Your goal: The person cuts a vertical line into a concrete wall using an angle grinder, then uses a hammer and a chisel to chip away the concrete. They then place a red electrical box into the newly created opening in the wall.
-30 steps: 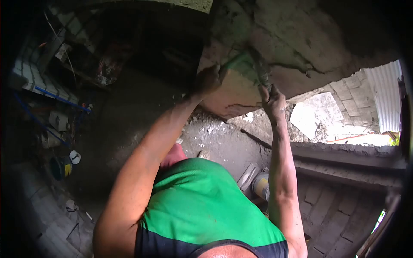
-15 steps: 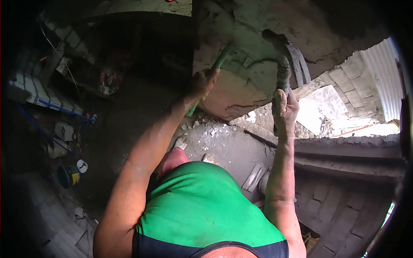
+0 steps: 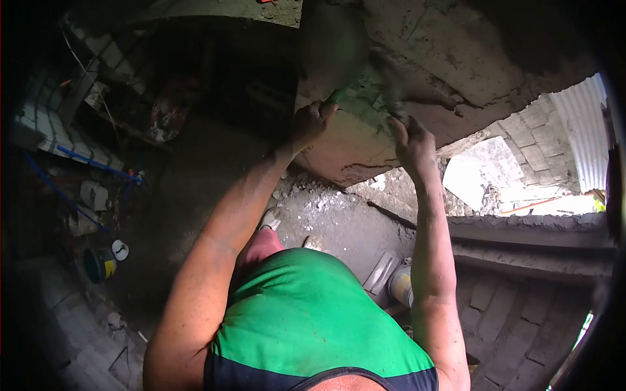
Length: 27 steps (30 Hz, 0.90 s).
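Note:
My left hand (image 3: pixel 313 122) is closed around a green rod-shaped tool (image 3: pixel 336 96), its far end lost in blur and shadow against the rough concrete surface (image 3: pixel 355 133). Only a short stretch of the rod shows above the fingers. To its right, my right hand (image 3: pixel 414 146) is wrapped around the handle of a hammer (image 3: pixel 394 98), smeared by motion, with its head not distinct. Both hands are raised in front of the concrete, close to each other.
Broken pale rubble (image 3: pixel 319 202) lies on the floor below the concrete. A flat grey float (image 3: pixel 381 272) and a bucket (image 3: pixel 401 285) stand near my right side. A dark bucket (image 3: pixel 99 266) and blue hose (image 3: pixel 98 163) are at left. Beyond is a block wall (image 3: pixel 538 133).
My right hand has swung the hammer left and inward, toward the green rod. My left hand has shifted slightly, and less of the rod shows.

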Each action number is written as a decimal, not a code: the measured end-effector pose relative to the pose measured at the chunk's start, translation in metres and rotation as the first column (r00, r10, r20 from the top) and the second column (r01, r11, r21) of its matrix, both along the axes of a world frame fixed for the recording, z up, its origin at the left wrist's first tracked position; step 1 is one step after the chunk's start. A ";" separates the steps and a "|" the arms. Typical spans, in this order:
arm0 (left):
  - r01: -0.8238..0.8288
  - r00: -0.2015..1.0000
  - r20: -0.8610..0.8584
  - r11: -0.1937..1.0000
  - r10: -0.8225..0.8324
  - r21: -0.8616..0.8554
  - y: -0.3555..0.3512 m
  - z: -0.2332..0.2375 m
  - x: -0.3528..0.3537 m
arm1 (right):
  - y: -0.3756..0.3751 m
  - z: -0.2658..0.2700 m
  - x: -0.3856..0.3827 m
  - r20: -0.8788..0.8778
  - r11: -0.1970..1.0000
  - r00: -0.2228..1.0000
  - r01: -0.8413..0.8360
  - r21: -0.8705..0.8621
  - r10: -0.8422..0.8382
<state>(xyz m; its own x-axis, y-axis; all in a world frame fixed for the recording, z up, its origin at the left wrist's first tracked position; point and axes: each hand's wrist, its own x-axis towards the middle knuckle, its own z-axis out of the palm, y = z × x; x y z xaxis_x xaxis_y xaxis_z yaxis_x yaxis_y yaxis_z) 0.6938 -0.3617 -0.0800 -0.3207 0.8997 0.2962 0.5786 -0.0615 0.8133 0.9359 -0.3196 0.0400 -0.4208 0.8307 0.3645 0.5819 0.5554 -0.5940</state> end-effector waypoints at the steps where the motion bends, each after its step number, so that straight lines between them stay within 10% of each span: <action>1: -0.008 1.000 -0.014 0.999 0.009 0.032 0.000 -0.003 0.001 | 0.008 -0.002 -0.003 0.301 0.997 0.952 0.042 0.059 -0.058; 7: -0.007 1.000 -0.030 0.998 0.005 -0.061 -0.010 0.014 0.006 | -0.016 0.053 -0.018 0.215 0.996 0.974 0.084 -0.026 -0.076; 9: 0.006 1.000 -0.012 0.997 -0.007 -0.071 -0.009 0.013 0.007 | -0.040 0.077 -0.027 -0.229 0.998 0.971 -0.064 0.024 0.068; 13: 0.028 0.999 0.032 0.998 -0.026 -0.063 -0.003 0.004 0.003 | -0.024 0.027 -0.011 -0.145 0.994 0.983 -0.105 0.035 0.109; 17: 0.017 0.996 -0.088 1.000 -0.017 0.002 -0.004 0.016 -0.002 | 0.003 0.012 -0.007 0.523 0.994 0.846 0.101 0.034 -0.104; 19: -0.007 0.999 -0.046 0.999 0.006 -0.032 -0.012 0.020 0.005 | -0.009 0.023 -0.010 0.471 0.994 0.875 0.094 0.060 -0.111; 23: 0.025 1.000 0.015 0.997 -0.024 -0.073 -0.009 0.017 0.005 | -0.044 0.079 -0.022 0.020 1.000 1.000 0.000 -0.014 0.000; 27: 0.024 1.000 0.011 0.997 -0.024 -0.071 -0.003 0.010 0.003 | -0.037 0.039 -0.020 -0.639 0.973 0.740 -0.223 0.058 0.208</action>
<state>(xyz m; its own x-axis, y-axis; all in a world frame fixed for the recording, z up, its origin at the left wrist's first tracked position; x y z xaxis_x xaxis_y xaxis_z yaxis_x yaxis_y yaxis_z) 0.6965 -0.3645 -0.0701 -0.3015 0.9258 0.2281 0.5692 -0.0172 0.8220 0.9157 -0.3567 0.0790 -0.2657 0.7573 0.5966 -0.0698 0.6021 -0.7953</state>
